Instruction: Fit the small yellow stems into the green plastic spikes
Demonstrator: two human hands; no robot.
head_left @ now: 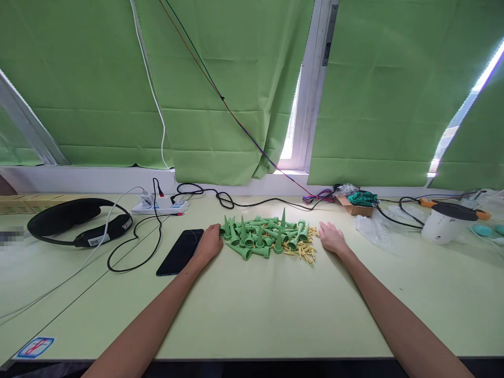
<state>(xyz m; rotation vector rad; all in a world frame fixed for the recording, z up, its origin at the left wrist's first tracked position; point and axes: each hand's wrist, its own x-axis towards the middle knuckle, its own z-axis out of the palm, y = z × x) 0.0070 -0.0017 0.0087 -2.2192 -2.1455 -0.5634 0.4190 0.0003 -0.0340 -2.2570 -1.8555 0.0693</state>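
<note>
A pile of green cone-shaped pieces point(260, 234) lies in the middle of the table, a few of them standing upright. Small yellow pieces point(305, 251) are heaped at its right side and front right. My left hand point(211, 242) rests on the table at the pile's left edge, with its fingers curled at the far side; whether it holds anything is hidden. On the other side, my right hand point(331, 237) lies palm down on the table just right of the yellow pieces, fingers spread and holding nothing.
Beside my left forearm lies a black phone point(180, 253). Further left are a black neckband device point(81, 223), cables and a white power strip point(160, 206). At the right are a small cardboard box point(356, 208), plastic bags point(374, 229) and a white cup point(445, 224) with a black lid.
</note>
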